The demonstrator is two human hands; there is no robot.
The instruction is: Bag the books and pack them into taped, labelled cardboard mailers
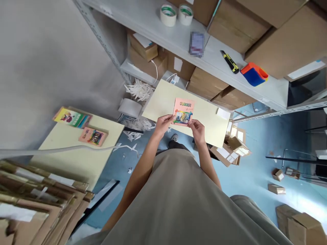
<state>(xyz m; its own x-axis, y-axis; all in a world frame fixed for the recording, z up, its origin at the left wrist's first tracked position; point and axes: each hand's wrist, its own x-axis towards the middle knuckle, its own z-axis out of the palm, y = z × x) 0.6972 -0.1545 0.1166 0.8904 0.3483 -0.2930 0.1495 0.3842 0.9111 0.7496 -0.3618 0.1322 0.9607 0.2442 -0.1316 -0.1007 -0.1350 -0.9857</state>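
Note:
Held up over the pale yellow table (209,127) is a small pink booklet (183,110) with a colourful picture on its cover. My left hand (163,125) pinches its lower left corner between thumb and fingers. At the lower right corner, my right hand (197,130) grips it the same way. The cover faces me and looks flat. On a second table (109,158) to the left lie a stack of similar pink booklets (93,136) and a pile of larger colourful books (72,117).
A grey shelf (176,44) behind holds tape rolls (168,15), a phone (197,44), a yellow utility knife (230,62) and a blue-orange tape dispenser (254,74). Flattened cardboard (61,217) stands at lower left. Open boxes (227,149) lie on the floor. A white cable (76,148) crosses the left.

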